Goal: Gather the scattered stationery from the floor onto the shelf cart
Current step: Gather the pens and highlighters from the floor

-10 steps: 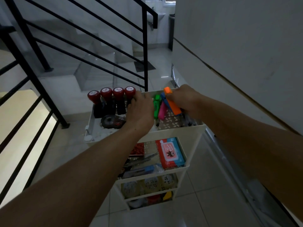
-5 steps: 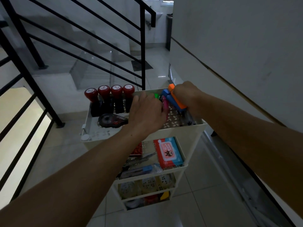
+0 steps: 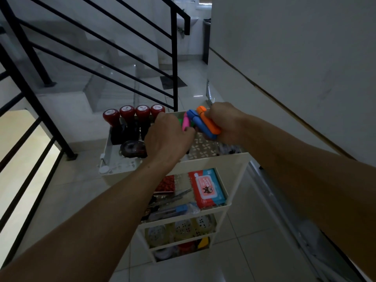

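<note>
A white shelf cart (image 3: 213, 161) with several tiers stands on the tiled floor. Over its top tray my right hand (image 3: 227, 124) grips an orange highlighter (image 3: 209, 123) and a blue highlighter (image 3: 200, 125) side by side. My left hand (image 3: 168, 139) is just left of them, its fingers curled round a pink highlighter (image 3: 185, 123); a bit of a green highlighter (image 3: 180, 120) shows behind it. Several red-topped stamps (image 3: 134, 115) stand along the tray's back left, with a black tape dispenser (image 3: 133, 149) in front of them.
The second tier holds a red-and-blue wipes pack (image 3: 206, 187), a red box and pens. Lower tiers hold small items. A black stair railing (image 3: 175, 58) rises behind the cart, a white wall (image 3: 295, 58) runs along the right, and tiled floor (image 3: 244, 231) surrounds the cart.
Both hands have lifted slightly and drawn together over the tray's back right. The pink highlighter has come up between my left fingers; the orange and blue ones stay in my right hand.
</note>
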A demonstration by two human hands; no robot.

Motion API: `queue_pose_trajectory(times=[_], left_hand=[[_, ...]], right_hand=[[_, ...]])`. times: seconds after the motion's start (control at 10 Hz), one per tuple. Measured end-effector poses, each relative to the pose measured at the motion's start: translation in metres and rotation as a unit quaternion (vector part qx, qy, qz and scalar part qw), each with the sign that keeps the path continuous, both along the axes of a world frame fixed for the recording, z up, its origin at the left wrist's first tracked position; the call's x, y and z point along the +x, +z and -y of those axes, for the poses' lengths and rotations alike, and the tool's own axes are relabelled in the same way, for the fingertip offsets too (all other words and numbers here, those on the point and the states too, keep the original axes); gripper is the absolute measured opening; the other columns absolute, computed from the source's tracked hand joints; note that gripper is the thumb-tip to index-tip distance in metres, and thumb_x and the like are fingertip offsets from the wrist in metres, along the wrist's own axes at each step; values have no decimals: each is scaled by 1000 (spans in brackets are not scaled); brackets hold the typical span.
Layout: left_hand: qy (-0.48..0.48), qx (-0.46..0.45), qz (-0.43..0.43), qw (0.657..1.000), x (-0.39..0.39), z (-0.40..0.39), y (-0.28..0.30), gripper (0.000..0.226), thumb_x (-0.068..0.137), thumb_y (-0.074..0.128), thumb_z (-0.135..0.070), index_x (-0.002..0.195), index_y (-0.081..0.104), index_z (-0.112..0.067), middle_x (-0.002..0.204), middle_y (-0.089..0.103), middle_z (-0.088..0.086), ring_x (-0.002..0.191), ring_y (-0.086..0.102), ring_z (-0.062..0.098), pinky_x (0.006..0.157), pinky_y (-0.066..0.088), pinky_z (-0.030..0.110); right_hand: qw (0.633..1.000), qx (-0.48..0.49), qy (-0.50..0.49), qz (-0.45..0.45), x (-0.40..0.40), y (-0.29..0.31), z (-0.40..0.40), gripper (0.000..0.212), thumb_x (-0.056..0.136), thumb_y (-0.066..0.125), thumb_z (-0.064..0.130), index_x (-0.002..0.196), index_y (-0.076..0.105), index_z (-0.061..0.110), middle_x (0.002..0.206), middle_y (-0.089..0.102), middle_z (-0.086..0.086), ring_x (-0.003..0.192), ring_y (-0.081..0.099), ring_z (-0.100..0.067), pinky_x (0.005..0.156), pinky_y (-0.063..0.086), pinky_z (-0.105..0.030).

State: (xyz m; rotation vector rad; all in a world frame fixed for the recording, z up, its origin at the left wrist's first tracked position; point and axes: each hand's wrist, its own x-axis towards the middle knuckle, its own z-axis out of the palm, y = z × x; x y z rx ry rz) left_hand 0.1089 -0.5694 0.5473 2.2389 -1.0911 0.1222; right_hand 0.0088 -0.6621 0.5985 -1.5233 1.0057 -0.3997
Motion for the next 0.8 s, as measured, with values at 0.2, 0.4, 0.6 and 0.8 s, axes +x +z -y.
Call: queue_pose_trajectory(times=[0.2, 0.4, 0.6, 0.8], left_hand=[[-9, -30, -15, 999, 0, -4, -6, 35, 87, 60, -44, 75, 63, -12, 82, 60, 9, 60, 59, 21, 48, 37, 28], [-17, -9, 15, 1000, -7, -8, 1, 31, 89, 63, -42, 80, 56, -14, 99, 49, 2, 73, 56, 19, 55, 35, 28], [-61, 41, 74, 994, -16, 9, 9, 31, 89, 64, -37, 109, 61, -13, 109, 51, 4, 78, 50, 18, 60, 38, 29], [-34, 41, 64, 997, -17, 16, 6, 38, 95, 55, -49, 83, 63, -14, 92, 62, 2, 69, 55, 14, 54, 35, 29]], right_hand=[[978, 193, -56, 62, 12, 4, -6, 15, 101, 38, 13, 109, 48, 4, 98, 62, -14, 83, 65, -20, 71, 60, -30], [977, 212, -22, 8, 10, 21, 5, 15, 102, 38, 14, 102, 46, 1, 87, 63, -14, 65, 61, -16, 76, 53, -27], [977, 203, -52, 39, 2, 21, 8, 14, 102, 35, 12, 105, 46, 4, 82, 61, -11, 64, 58, -15, 76, 52, -29], [992, 75, -98, 33, -4, 14, 11, 12, 103, 35, 7, 100, 46, 2, 79, 53, -11, 61, 56, -16, 57, 48, -26]])
